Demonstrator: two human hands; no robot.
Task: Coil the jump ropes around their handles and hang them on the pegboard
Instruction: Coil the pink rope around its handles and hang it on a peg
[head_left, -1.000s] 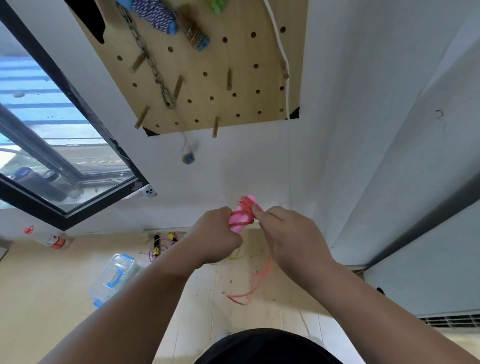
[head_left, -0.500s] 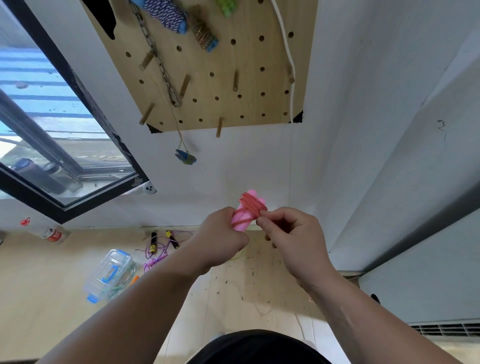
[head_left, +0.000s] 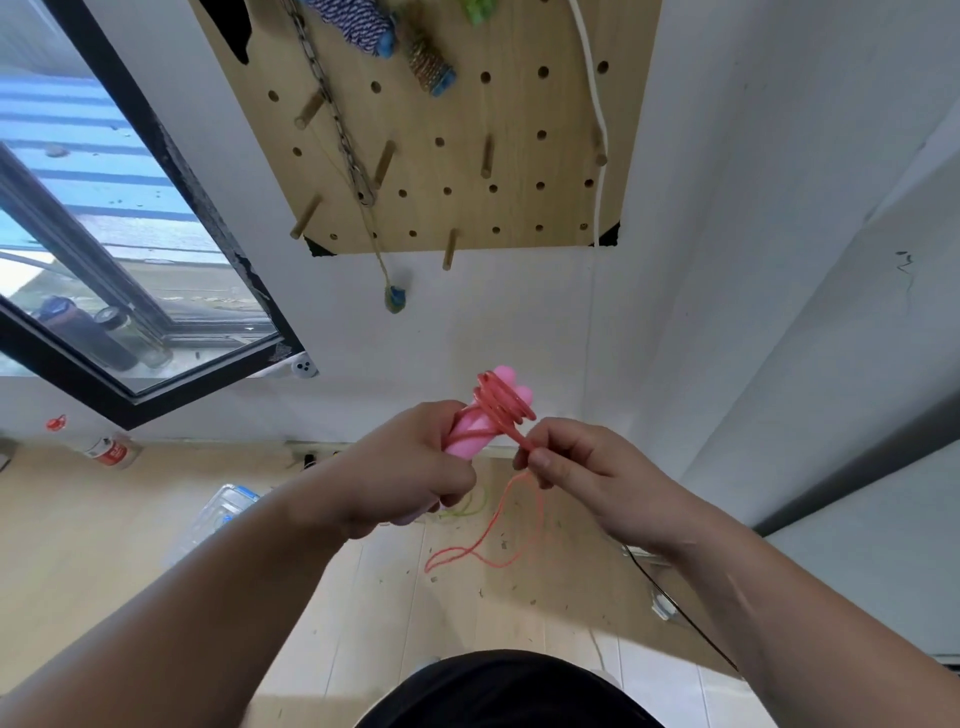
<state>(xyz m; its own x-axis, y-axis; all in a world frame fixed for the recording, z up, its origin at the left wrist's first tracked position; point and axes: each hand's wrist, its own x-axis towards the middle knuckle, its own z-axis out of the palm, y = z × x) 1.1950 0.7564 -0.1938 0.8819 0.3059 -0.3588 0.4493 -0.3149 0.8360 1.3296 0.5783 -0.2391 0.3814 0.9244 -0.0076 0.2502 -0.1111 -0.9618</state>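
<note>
My left hand (head_left: 410, 467) grips a pair of pink jump-rope handles (head_left: 475, 434), held tilted up to the right. Several turns of red rope (head_left: 504, 402) are wound round their upper end. My right hand (head_left: 582, 473) pinches the red rope just right of the handles, and the loose tail (head_left: 488, 540) hangs in loops below it toward the floor. The wooden pegboard (head_left: 467, 156) is on the wall above, with a blue-and-white coiled rope (head_left: 358, 21) and a smaller coiled rope with a blue handle (head_left: 431, 67) hanging near its top.
A chain (head_left: 337, 119) and a white cord (head_left: 597, 114) hang on the pegboard among several bare pegs. A window (head_left: 104, 249) is at the left. On the wooden floor lie a clear plastic box (head_left: 218, 514), a bottle (head_left: 109, 449) and a green rope (head_left: 467, 506).
The right hand has drawn away to the right of the handles, pulling the rope taut. The loose red tail hangs in view again. The view has tilted up slightly.
</note>
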